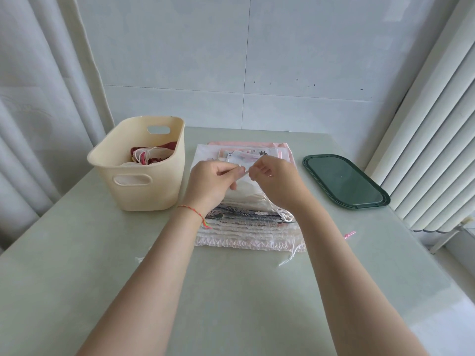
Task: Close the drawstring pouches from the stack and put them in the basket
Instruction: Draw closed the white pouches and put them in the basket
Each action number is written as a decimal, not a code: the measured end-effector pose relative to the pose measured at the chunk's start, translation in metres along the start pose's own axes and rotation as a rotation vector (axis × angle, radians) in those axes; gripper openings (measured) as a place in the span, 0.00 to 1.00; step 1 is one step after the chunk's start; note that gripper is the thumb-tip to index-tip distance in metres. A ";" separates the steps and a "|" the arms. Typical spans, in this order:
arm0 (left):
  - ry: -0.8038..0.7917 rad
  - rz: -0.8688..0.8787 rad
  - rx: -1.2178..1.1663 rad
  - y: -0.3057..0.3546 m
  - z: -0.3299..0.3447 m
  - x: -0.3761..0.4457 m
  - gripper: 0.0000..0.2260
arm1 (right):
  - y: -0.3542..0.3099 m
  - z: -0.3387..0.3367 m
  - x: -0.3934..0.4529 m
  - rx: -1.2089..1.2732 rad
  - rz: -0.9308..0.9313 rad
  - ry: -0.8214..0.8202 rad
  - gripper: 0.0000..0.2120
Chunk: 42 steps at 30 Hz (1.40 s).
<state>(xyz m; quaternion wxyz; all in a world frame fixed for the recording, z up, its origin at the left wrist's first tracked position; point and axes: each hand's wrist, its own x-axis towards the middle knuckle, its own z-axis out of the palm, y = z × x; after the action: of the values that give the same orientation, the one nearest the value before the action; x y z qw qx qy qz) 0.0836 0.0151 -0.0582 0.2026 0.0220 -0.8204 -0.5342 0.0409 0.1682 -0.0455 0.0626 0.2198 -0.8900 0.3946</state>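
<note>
A stack of flat drawstring pouches [246,227] lies in the middle of the pale green table, with ruffled tops toward me and cords trailing at its right. Above the stack my left hand [213,181] and my right hand [275,181] are held close together, and both pinch a small pale pouch [244,163] or its thin cord between their fingertips. The pouch's lower part is hidden behind my hands. To the left stands a cream plastic basket [144,191] that holds several closed pouches, red and white ones among them.
A dark green tray-like lid [344,183] lies flat to the right of the stack. A small pink ribbon scrap [349,235] sits near the table's right edge. Curtains hang at the left and a white radiator at the right; a tiled wall stands behind.
</note>
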 end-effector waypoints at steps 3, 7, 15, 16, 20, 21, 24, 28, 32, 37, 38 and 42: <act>-0.043 0.024 0.127 -0.001 0.001 -0.001 0.11 | -0.010 -0.002 -0.003 0.119 0.040 -0.003 0.13; -0.219 0.011 0.166 -0.002 0.001 -0.001 0.10 | -0.015 -0.006 -0.005 0.450 0.078 -0.061 0.15; -0.206 -0.120 -0.096 0.000 -0.001 0.003 0.13 | -0.013 -0.009 -0.004 0.614 -0.035 -0.007 0.13; -0.209 -0.157 -0.156 0.001 0.000 0.004 0.14 | -0.013 -0.005 -0.005 0.508 -0.033 -0.010 0.11; -0.230 -0.265 -0.259 0.006 -0.003 0.004 0.13 | -0.009 0.003 -0.006 0.273 -0.079 -0.019 0.07; -0.237 -0.277 -0.268 0.005 -0.004 0.005 0.14 | -0.008 0.004 -0.005 0.251 -0.080 0.001 0.07; -0.255 -0.276 -0.248 0.002 -0.004 0.005 0.16 | -0.005 0.004 -0.004 0.217 -0.078 0.034 0.07; -0.266 -0.245 -0.200 0.001 0.000 0.002 0.16 | -0.005 0.000 -0.003 0.193 -0.079 0.003 0.07; -0.147 -0.190 -0.186 -0.003 -0.003 0.004 0.12 | 0.002 -0.006 0.000 0.095 -0.048 -0.065 0.02; -0.164 -0.058 -0.161 -0.003 -0.004 0.005 0.03 | -0.004 -0.006 -0.005 0.265 -0.040 -0.118 0.08; -0.180 -0.033 -0.139 -0.002 -0.003 0.005 0.03 | -0.007 -0.004 -0.006 0.309 -0.036 -0.128 0.10; -0.203 -0.005 -0.019 -0.002 -0.001 0.004 0.02 | -0.009 0.001 -0.005 0.268 -0.026 -0.083 0.11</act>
<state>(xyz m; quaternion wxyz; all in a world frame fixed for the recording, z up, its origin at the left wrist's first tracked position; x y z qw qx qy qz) 0.0797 0.0122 -0.0583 0.1174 -0.0322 -0.8317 -0.5417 0.0494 0.1638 -0.0421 0.0008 0.2537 -0.8281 0.4998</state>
